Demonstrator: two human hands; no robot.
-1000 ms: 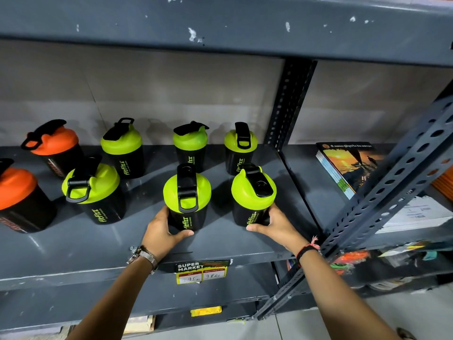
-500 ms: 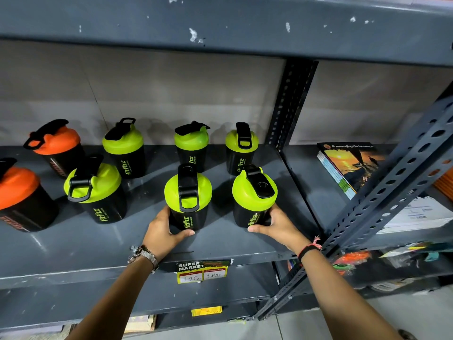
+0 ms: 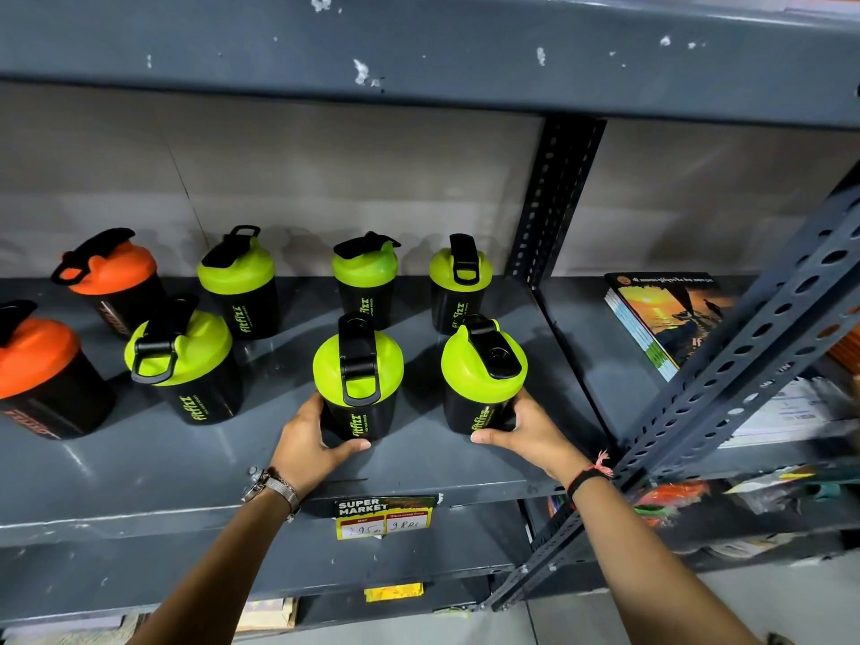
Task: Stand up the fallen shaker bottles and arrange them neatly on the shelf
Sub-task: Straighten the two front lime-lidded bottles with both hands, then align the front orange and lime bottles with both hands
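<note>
Several black shaker bottles stand upright in two rows on the grey shelf [image 3: 163, 477]. Most have green lids; two at the left have orange lids [image 3: 39, 356] [image 3: 114, 272]. My left hand [image 3: 309, 439] grips the base of the front middle green-lidded bottle [image 3: 358, 379]. My right hand [image 3: 530, 430] grips the base of the front right green-lidded bottle [image 3: 481, 370]. Another green-lidded bottle [image 3: 181, 360] stands front left, and three more [image 3: 239, 281] [image 3: 365, 272] [image 3: 458, 277] line the back row.
A perforated upright post [image 3: 554, 197] divides the shelf from the neighbouring bay, where a stack of books [image 3: 661, 314] lies. A slanted perforated beam [image 3: 744, 346] crosses at the right. A price tag [image 3: 384, 516] hangs on the shelf's front edge. A shelf board runs overhead.
Almost nothing differs. Both hands stay on the bases of the two front bottles, which keep their places; the view has shifted very slightly.
</note>
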